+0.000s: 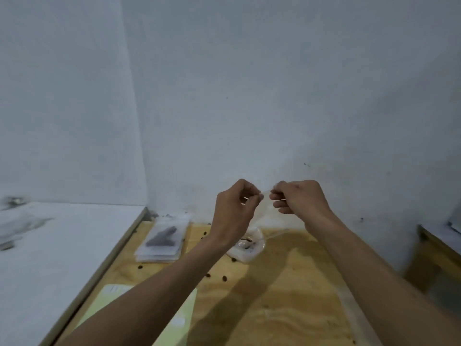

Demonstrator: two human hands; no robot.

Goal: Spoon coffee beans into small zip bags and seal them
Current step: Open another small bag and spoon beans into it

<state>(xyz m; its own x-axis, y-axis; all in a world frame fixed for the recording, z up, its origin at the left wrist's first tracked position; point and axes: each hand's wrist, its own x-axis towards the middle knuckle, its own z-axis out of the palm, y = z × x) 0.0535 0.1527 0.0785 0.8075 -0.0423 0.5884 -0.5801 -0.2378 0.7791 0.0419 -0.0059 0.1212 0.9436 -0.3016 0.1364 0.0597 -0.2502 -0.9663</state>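
Nearest, below the forearms, loose coffee beans point(224, 278) are lying scattered on the wooden table point(287, 295). Above them, the left hand point(234, 211) and right hand point(298, 198) are each pinching the top edge of a small zip bag point(265, 213); it looks empty, so filling and sealing are probably still pending. Beyond the left wrist, a stack of bags point(162, 242) is waiting.

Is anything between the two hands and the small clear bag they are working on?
Nothing visible: the left hand and right hand both pinch the top edge of the clear bag, holding it in the air above the wooden table.
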